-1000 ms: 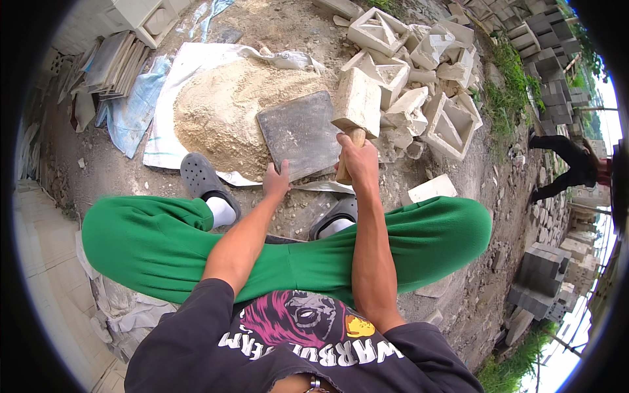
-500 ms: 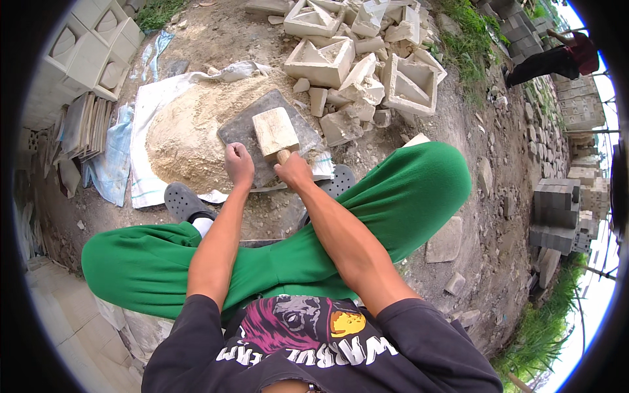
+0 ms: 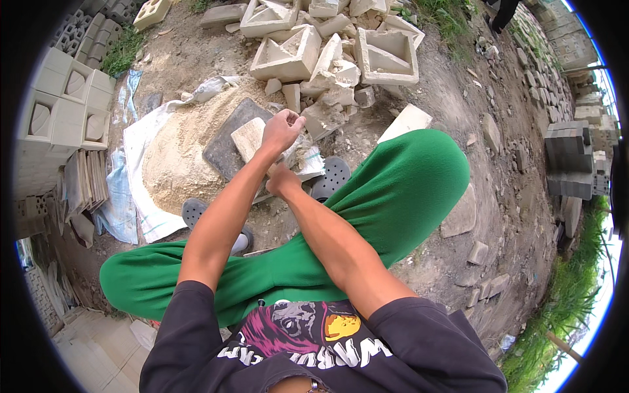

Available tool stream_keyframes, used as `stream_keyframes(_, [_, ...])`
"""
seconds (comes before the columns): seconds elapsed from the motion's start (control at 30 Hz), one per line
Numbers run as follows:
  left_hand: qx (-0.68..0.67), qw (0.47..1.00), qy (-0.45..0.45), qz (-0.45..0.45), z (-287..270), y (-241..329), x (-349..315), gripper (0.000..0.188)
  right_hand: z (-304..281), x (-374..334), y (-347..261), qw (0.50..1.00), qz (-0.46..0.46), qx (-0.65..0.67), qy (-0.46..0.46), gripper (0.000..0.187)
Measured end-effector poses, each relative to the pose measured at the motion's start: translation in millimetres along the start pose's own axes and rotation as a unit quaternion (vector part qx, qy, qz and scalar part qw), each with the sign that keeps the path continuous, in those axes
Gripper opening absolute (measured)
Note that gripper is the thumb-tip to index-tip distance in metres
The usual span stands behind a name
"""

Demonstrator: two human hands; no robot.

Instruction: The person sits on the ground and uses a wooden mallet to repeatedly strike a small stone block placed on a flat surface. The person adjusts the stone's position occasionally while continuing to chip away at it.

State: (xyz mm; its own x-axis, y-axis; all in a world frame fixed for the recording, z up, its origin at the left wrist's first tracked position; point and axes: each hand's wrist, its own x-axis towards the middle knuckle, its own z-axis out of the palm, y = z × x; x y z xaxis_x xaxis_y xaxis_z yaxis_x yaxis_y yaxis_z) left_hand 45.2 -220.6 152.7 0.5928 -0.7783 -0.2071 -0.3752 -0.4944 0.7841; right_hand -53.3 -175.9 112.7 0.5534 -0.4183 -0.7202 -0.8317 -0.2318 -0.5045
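Observation:
My right hand [image 3: 283,180] is closed around the short handle of a wooden mallet, partly hidden by my left forearm. The mallet's pale, blocky head [image 3: 248,139] rests on a dark flat slab [image 3: 226,134]. Crossing over the handle, my left hand [image 3: 282,131] is beside the mallet head, close to broken pale block pieces [image 3: 322,120]. Its fingers are curled in, and whatever they may hold is hidden. Left of the slab, a heap of crushed beige powder [image 3: 173,147] lies on a white woven sack [image 3: 135,164].
Broken pale blocks [image 3: 285,56] pile up ahead. A white slab [image 3: 405,122] lies by my right knee. At left are stacked blocks [image 3: 62,118] and thin boards [image 3: 85,177]. Grey blocks [image 3: 569,157] stand far right. My shoes [image 3: 332,178] flank the sack's near edge.
My left hand has moved right, across the mallet, toward the broken pieces. The right hand still grips the mallet. The view has shifted, and the person at upper right is mostly out of frame.

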Motion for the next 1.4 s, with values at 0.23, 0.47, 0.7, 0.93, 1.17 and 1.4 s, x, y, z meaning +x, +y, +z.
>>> stream_keyframes(0.23, [-0.343, 0.912, -0.086, -0.208, 71.9, 14.5, 59.0, 0.062, 33.6, 22.0, 20.3, 0.992, -0.053, 0.111, 0.039, 0.069])
stream_keyframes(0.47, [-0.163, 0.954, 0.099, -0.232, 97.0, 73.5, 125.1, 0.115, 50.3, 25.2, 25.5, 0.986, -0.076, 0.141, 0.054, 0.073])
stream_keyframes(0.7, [-0.178, 0.953, -0.085, -0.23, 64.2, 65.2, 152.9, 0.053, 12.1, 4.6, -3.1, 0.993, 0.059, 0.098, 0.028, 0.071])
stream_keyframes(0.93, [-0.361, 0.903, -0.05, -0.228, 65.0, 50.0, 156.3, 0.038, 8.5, 4.6, -6.8, 0.995, 0.053, 0.087, 0.008, 0.073])
stream_keyframes(1.17, [-0.409, 0.878, -0.02, -0.246, 57.1, 53.9, 160.2, 0.041, 8.9, 2.9, -2.7, 0.995, 0.042, 0.087, 0.025, 0.07])
stream_keyframes(1.4, [-0.237, 0.931, -0.153, -0.233, 39.3, 66.4, 161.1, 0.049, -5.3, -4.3, -0.1, 0.994, -0.021, 0.099, 0.036, 0.063])
